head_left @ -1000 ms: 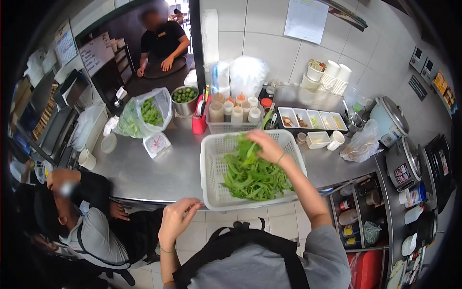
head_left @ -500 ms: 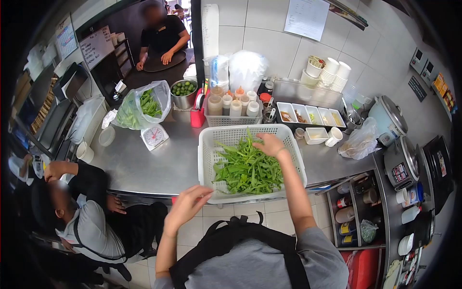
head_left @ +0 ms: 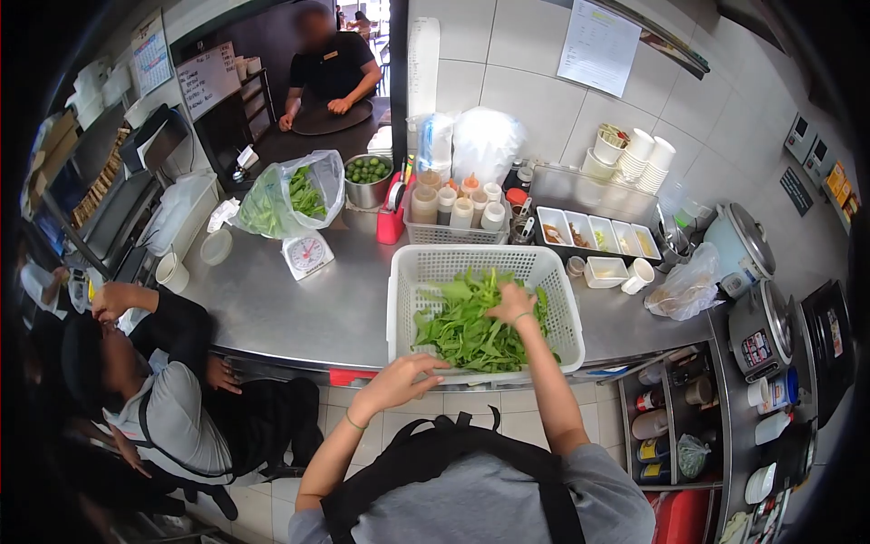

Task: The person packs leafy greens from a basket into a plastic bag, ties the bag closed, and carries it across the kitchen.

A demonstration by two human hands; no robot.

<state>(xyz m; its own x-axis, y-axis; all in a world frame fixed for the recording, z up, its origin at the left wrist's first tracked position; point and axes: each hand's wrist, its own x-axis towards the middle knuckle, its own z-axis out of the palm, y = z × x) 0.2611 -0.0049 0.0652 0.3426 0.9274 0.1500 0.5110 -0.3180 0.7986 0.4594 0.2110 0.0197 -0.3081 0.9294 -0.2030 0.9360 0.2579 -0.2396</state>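
Observation:
A white perforated plastic basket point(head_left: 395, 313) on the steel counter holds a heap of green leafy vegetables point(head_left: 462, 331) with long leaves and stems. My right hand point(head_left: 515, 304) rests on the right part of the heap, fingers spread and touching the leaves; some fingertips are hard to make out among them. At the basket's near left edge is my left hand point(head_left: 403, 379), its fingers stretched towards the rim and slightly apart, with nothing visible held.
Left on the counter stand a scale point(head_left: 308, 254) and a plastic bag of greens point(head_left: 294, 195). Behind the basket are a pot of limes point(head_left: 368, 177), sauce bottles point(head_left: 460, 213) and a condiment tray point(head_left: 598, 238). One person point(head_left: 172, 408) is at left, another point(head_left: 331, 72) beyond the opening.
My right hand has gone from the back of the heap down and nearer, onto the leaves. The left hand's fingers have straightened by the near rim. The whole view has shifted slightly.

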